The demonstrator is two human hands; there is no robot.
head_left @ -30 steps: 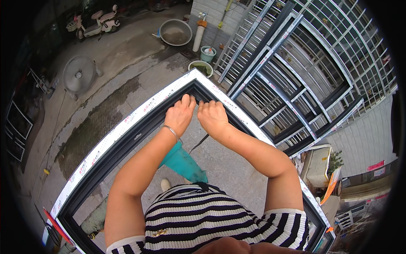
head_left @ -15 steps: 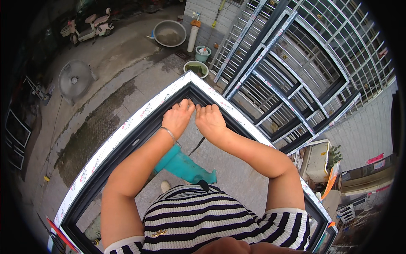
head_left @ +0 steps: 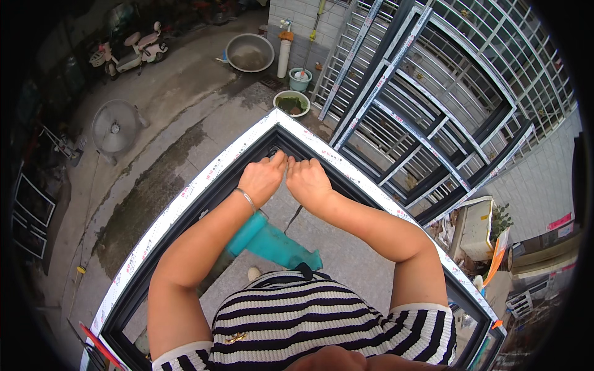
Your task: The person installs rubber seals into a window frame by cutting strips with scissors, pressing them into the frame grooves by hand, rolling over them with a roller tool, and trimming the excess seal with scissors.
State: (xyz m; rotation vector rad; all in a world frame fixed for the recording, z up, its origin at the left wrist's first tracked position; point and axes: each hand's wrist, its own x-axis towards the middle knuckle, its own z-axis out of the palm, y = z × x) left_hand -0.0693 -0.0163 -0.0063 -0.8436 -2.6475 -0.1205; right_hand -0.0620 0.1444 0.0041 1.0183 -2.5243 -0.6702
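A large window frame (head_left: 185, 193), black inside with white printed protective film on its face, surrounds my arms, its far corner pointing away from me. Just inside that corner, my left hand (head_left: 262, 178) is closed, fingers pinched together at the black inner channel (head_left: 246, 159). My right hand (head_left: 307, 183) is closed beside it, fingers curled, the two sets of fingertips nearly touching. Whatever they pinch is hidden by the fingers. Below the hands a thin dark strip (head_left: 293, 217) shows against the paving; whether it reaches the fingers cannot be seen. A bracelet (head_left: 246, 199) circles my left wrist.
Beneath the frame lies a teal object (head_left: 278, 244). More filmed frames (head_left: 396, 111) lean against metal bars at the right. Beyond the corner stand a planted basin (head_left: 291, 104), a bucket (head_left: 300, 79) and a grey tub (head_left: 250, 53). A fan (head_left: 116, 128) and scooter (head_left: 131, 52) are left.
The view has shifted slightly. My left fingers have drawn back a little from the corner, uncovering more of the black channel there. Both hands stay closed, close together.
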